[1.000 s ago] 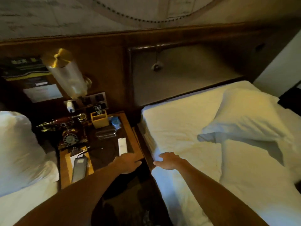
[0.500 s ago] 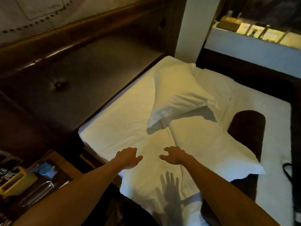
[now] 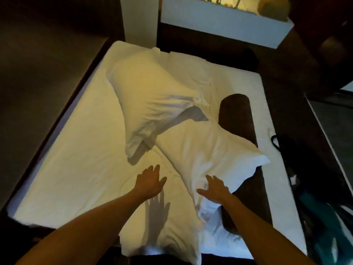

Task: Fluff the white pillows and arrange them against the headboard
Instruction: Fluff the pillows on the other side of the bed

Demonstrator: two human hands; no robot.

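Two white pillows lie askew on the bed's white sheet (image 3: 72, 169). The far pillow (image 3: 152, 100) rests diagonally, its lower end lapping over the near pillow (image 3: 202, 153), which runs from the middle toward the bed's front edge. My left hand (image 3: 150, 180) hovers open above the sheet beside the near pillow, fingers spread, casting a shadow below it. Over the near pillow's right side my right hand (image 3: 214, 188) is open too, holding nothing. The dark padded headboard (image 3: 42, 77) runs along the left.
A dark brown bed runner (image 3: 238, 115) lies across the bed under the near pillow. A black bag with teal fabric (image 3: 315, 207) sits right of the bed. A white ledge (image 3: 225, 25) with lit items stands beyond the far side.
My view has swung right from the nightstand onto the bed. Both hands left the nightstand and mattress edge and now reach over the sheet and the near pillow with fingers spread.
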